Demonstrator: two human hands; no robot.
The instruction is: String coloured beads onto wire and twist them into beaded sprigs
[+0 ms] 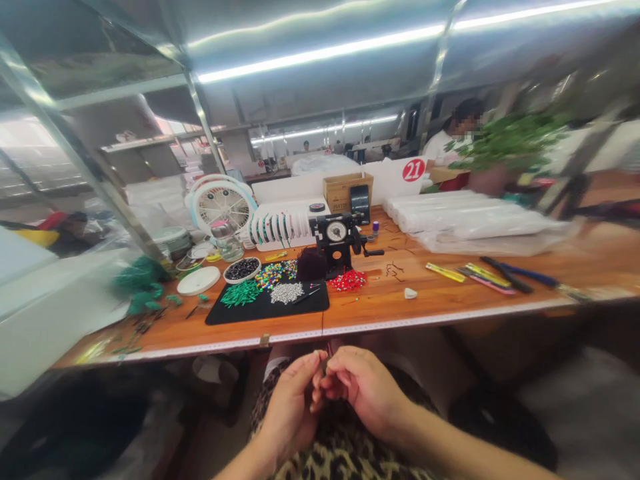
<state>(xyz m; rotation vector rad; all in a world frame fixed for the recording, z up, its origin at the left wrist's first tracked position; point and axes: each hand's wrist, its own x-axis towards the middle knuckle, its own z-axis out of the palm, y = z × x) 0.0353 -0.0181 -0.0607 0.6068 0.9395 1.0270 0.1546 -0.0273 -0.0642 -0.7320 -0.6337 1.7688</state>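
My left hand (299, 393) and my right hand (363, 383) meet above my lap, just off the table's front edge. Both are closed, their fingertips pinched together close to each other. A thin dark piece shows between the fingertips, too small to name. Beyond them on the table lies a black mat (265, 316) with green tube-like pieces (241, 293), silvery-white beads (287, 293) and mixed coloured beads (270, 275). Red beads (349, 281) are heaped beside the mat. A white dish of black beads (243, 269) stands at its back left.
A black hand-cranked device with a dial (336, 231) stands behind the mat. To the left are a white fan (223, 205) and a white lid (199, 281). Yellow cutters (445, 272), pliers (530, 272) and plastic-wrapped rolls (470, 217) lie right. Another person (440, 148) sits beyond.
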